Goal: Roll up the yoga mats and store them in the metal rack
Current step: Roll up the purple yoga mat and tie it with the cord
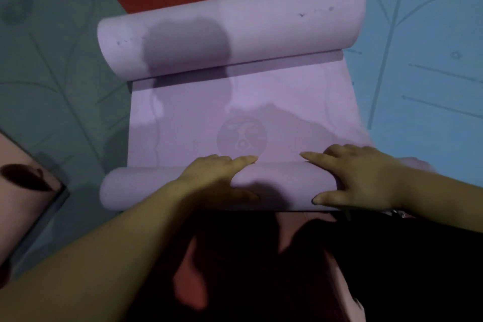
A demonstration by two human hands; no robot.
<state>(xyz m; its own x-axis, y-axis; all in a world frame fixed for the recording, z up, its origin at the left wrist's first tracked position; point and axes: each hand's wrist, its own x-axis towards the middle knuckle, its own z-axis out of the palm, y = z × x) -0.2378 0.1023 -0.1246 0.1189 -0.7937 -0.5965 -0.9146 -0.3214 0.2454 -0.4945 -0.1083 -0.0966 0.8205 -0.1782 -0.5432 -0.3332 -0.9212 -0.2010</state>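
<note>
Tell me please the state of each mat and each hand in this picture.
Purple foam yoga mat: near end rolled, far end curled, middle flat.
Green yoga mat: lying flat.
Blue yoga mat: lying flat.
Left hand: presses the near roll.
Right hand: presses the near roll.

The purple mat point(235, 102) fills the centre of the frame, curled at both ends. Its thick roll point(261, 23) lies across the upper middle, tilted a little, with its ends reaching over the neighbouring mats. A thinner roll point(136, 188) sits at the lower middle. Between them the mat is flat and bears a faint round emblem point(241, 137). A green mat point(52, 73) lies spread flat on the left and a blue mat point(418, 60) on the right, both marked with thin lines.
</note>
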